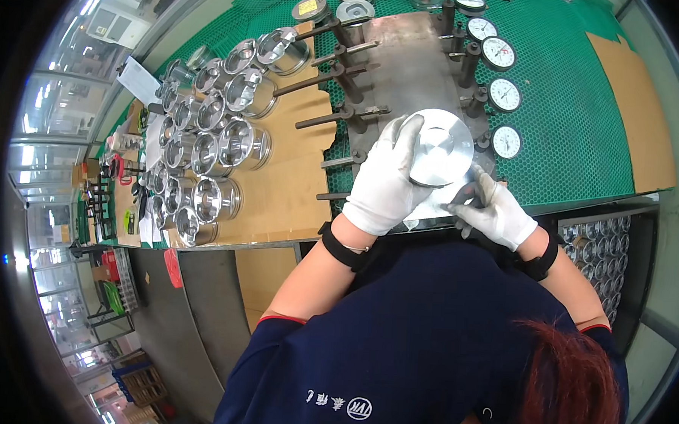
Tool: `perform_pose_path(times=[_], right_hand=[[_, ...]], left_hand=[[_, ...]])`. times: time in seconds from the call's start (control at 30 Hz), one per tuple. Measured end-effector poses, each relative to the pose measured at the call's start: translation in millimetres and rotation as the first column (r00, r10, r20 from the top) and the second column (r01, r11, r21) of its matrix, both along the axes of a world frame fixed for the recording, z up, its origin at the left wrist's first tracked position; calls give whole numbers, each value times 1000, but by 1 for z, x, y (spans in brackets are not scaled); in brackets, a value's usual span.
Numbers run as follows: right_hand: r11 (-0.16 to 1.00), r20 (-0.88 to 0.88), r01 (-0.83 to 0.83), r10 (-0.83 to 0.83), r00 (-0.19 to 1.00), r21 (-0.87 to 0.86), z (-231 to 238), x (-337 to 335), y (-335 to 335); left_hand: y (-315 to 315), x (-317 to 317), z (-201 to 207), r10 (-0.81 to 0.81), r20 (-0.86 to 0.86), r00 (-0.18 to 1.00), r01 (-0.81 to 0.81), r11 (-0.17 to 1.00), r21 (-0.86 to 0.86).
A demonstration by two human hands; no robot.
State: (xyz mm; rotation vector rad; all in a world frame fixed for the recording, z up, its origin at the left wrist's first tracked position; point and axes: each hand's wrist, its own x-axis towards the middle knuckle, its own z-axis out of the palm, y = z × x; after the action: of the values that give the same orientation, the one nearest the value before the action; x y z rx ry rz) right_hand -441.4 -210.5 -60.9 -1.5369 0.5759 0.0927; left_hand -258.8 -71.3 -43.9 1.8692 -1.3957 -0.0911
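Observation:
A round, shiny metal piston (442, 147) is tilted with its flat face showing, above the near end of a steel plate. My left hand (390, 172), in a white glove, grips its left side, with the thumb and fingers round the rim. Just to the right and below the piston is my right hand (498, 215), gloved too, with dark-stained fingertips. Its fingers are bent and apart, close to the piston's lower right edge, and I see nothing held in them. A white sheet or cloth (429, 207) lies below the piston, partly hidden.
Several dial gauges (504, 95) on posts line the steel plate's (407, 52) right side; rod-holding posts (351, 120) line its left. Many pistons (244, 143) stand on cardboard (293, 157) at left. Green matting (577, 139) covers the bench. A rack of pistons (599, 250) stands below right.

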Motion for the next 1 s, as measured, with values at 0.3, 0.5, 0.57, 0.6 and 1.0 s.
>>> perform_pose_path(times=[0.3,0.5,0.57,0.6,1.0], right_hand=[[987,-25,14,-10,1000,160,11,5,-4],[987,-46,17,-9,999,160,17,8,-3],[988,-60,18,-9,998,151,20,9,-3],[987,-64,25,-15,998,159,20,9,-3],[997,-112,50,-42,993,67,19,12,-1]], left_hand=[[-5,5,-6,-4,-5,1000,4,999,-42],[-5,6,-5,-7,-11,1000,7,999,-42],[-5,7,-7,0,-4,1000,-1,999,-44],[-6,7,-8,1,-6,1000,-1,999,-42],[-6,6,-9,8,-17,1000,-9,999,-54]])
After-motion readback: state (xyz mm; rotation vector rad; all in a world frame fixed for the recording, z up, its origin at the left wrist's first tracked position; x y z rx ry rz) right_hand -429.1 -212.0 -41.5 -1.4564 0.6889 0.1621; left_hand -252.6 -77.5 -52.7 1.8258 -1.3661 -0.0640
